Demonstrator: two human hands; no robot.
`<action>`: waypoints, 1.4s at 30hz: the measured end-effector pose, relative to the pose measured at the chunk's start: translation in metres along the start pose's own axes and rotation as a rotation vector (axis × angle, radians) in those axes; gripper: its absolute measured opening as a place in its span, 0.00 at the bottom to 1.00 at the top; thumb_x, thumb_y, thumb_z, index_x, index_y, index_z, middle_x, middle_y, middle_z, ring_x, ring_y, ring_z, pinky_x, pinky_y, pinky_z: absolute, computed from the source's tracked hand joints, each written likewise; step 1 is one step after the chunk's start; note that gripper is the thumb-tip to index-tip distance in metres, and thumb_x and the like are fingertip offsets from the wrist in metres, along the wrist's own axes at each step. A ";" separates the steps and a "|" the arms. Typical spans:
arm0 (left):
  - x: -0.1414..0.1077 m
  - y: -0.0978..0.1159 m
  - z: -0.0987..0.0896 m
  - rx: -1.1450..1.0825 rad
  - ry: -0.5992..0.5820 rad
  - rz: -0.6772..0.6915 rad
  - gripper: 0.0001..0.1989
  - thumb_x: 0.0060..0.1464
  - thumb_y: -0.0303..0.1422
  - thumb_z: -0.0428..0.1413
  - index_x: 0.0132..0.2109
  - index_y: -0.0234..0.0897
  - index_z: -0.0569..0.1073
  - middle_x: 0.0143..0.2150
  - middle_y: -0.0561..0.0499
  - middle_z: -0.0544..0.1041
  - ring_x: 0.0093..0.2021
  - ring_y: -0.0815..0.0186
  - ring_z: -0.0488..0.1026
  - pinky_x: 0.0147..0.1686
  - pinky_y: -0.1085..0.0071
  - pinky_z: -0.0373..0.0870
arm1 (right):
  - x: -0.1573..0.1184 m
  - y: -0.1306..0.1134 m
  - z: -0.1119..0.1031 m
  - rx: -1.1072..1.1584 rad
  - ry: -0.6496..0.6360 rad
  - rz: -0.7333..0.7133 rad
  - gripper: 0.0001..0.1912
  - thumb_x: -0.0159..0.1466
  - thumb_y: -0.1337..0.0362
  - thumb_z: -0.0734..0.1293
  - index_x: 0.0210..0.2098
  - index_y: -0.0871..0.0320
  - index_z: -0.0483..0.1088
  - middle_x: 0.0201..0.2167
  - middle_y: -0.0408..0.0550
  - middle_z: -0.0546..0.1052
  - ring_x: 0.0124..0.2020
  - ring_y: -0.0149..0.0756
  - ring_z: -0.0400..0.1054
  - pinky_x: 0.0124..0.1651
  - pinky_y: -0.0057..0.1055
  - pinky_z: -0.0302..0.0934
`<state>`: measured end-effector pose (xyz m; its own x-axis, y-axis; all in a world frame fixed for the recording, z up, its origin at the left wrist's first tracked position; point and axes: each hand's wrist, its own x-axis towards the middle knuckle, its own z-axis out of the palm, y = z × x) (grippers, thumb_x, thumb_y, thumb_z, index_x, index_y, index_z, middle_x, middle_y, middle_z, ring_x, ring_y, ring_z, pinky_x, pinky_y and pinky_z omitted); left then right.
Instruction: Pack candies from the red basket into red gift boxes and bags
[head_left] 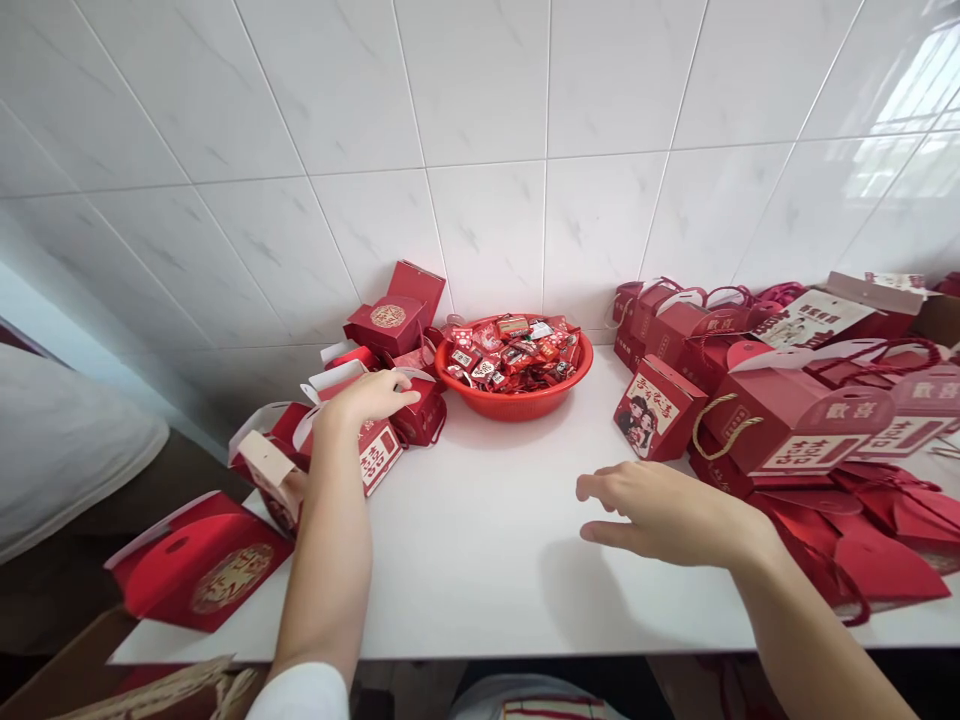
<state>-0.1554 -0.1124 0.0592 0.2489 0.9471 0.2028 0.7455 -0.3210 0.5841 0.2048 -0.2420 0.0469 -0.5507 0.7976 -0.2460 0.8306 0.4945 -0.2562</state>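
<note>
My left hand (pixel 369 397) reaches forward and rests on an open red gift box (pixel 420 405) at the left of the white table (pixel 480 560); whether it grips the box I cannot tell. My right hand (pixel 660 510) hovers palm down over the bare table, fingers spread, holding nothing. It is just in front of a small red box with a cartoon couple (pixel 654 408). A red bowl full of wrapped candies (pixel 514 368) stands at the back centre, between the two hands.
Folded and open red boxes (pixel 390 318) pile up at the back left by the tiled wall. Assembled red boxes with handles (pixel 795 420) and flat red cartons (pixel 892 540) crowd the right side. A flat red box (pixel 196 570) overhangs the table's left edge.
</note>
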 end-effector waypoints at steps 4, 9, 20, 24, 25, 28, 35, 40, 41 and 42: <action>0.012 0.009 0.010 0.211 -0.192 -0.289 0.09 0.44 0.32 0.61 0.21 0.36 0.73 0.19 0.55 0.70 0.21 0.66 0.64 0.21 0.72 0.56 | 0.015 -0.002 -0.010 0.017 -0.007 -0.032 0.22 0.69 0.54 0.61 0.57 0.60 0.70 0.49 0.59 0.78 0.49 0.51 0.73 0.45 0.37 0.62; 0.010 0.043 0.018 0.308 -0.426 -0.284 0.06 0.41 0.34 0.61 0.28 0.37 0.76 0.30 0.50 0.77 0.31 0.61 0.71 0.29 0.70 0.63 | 0.030 0.003 -0.017 0.017 0.036 -0.023 0.22 0.69 0.55 0.62 0.58 0.59 0.69 0.51 0.58 0.77 0.48 0.49 0.72 0.43 0.34 0.61; -0.019 0.121 0.058 0.229 -0.644 0.321 0.09 0.47 0.28 0.58 0.38 0.38 0.72 0.39 0.52 0.75 0.36 0.64 0.71 0.32 0.73 0.64 | 0.074 0.011 -0.032 0.233 0.218 -0.382 0.13 0.68 0.70 0.60 0.44 0.58 0.76 0.45 0.49 0.79 0.41 0.36 0.71 0.42 0.29 0.61; -0.020 0.124 0.066 0.144 -0.706 0.357 0.07 0.50 0.27 0.57 0.39 0.38 0.72 0.38 0.52 0.76 0.34 0.66 0.73 0.32 0.73 0.65 | 0.076 0.016 -0.033 0.247 0.158 -0.331 0.14 0.68 0.68 0.60 0.37 0.58 0.78 0.33 0.46 0.79 0.30 0.32 0.69 0.34 0.28 0.57; -0.020 0.124 0.065 0.106 -0.730 0.358 0.06 0.52 0.28 0.57 0.39 0.38 0.72 0.37 0.53 0.77 0.34 0.66 0.74 0.32 0.73 0.66 | 0.075 0.016 -0.032 0.229 0.137 -0.294 0.14 0.69 0.65 0.61 0.36 0.58 0.78 0.30 0.46 0.78 0.28 0.32 0.68 0.32 0.27 0.56; -0.023 0.122 0.061 0.050 -0.757 0.357 0.05 0.59 0.31 0.54 0.41 0.38 0.73 0.35 0.53 0.78 0.33 0.67 0.75 0.32 0.74 0.65 | 0.071 0.014 -0.032 0.204 0.078 -0.251 0.12 0.67 0.58 0.65 0.39 0.58 0.78 0.29 0.46 0.78 0.28 0.32 0.68 0.31 0.27 0.55; -0.024 0.115 0.056 0.243 -0.592 0.301 0.19 0.55 0.29 0.54 0.54 0.40 0.73 0.52 0.50 0.77 0.47 0.60 0.74 0.42 0.69 0.67 | 0.063 0.016 -0.023 0.248 -0.017 -0.232 0.41 0.57 0.46 0.73 0.65 0.54 0.63 0.52 0.53 0.78 0.46 0.47 0.73 0.44 0.33 0.63; -0.022 0.110 0.054 0.335 -0.660 0.262 0.30 0.46 0.30 0.60 0.59 0.43 0.70 0.61 0.51 0.72 0.60 0.52 0.66 0.52 0.66 0.66 | 0.060 0.022 -0.008 0.239 -0.036 -0.142 0.57 0.53 0.44 0.74 0.73 0.53 0.47 0.65 0.56 0.67 0.61 0.55 0.64 0.57 0.38 0.61; -0.021 0.109 0.054 0.345 -0.673 0.253 0.31 0.45 0.31 0.60 0.59 0.44 0.70 0.61 0.51 0.72 0.61 0.51 0.66 0.53 0.66 0.65 | 0.060 0.023 -0.006 0.229 -0.034 -0.107 0.59 0.52 0.44 0.75 0.74 0.53 0.45 0.67 0.57 0.64 0.63 0.56 0.62 0.59 0.40 0.59; -0.020 0.109 0.053 0.354 -0.685 0.234 0.31 0.45 0.33 0.61 0.59 0.44 0.70 0.61 0.51 0.72 0.61 0.51 0.66 0.54 0.65 0.66 | 0.059 0.025 -0.004 0.222 -0.031 -0.067 0.60 0.52 0.43 0.75 0.74 0.53 0.44 0.69 0.57 0.61 0.64 0.58 0.61 0.60 0.41 0.58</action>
<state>-0.0466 -0.1663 0.0771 0.6612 0.6856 -0.3046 0.7501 -0.5997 0.2786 0.1931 -0.1809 0.0294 -0.6088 0.7531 -0.2494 0.7555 0.4546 -0.4717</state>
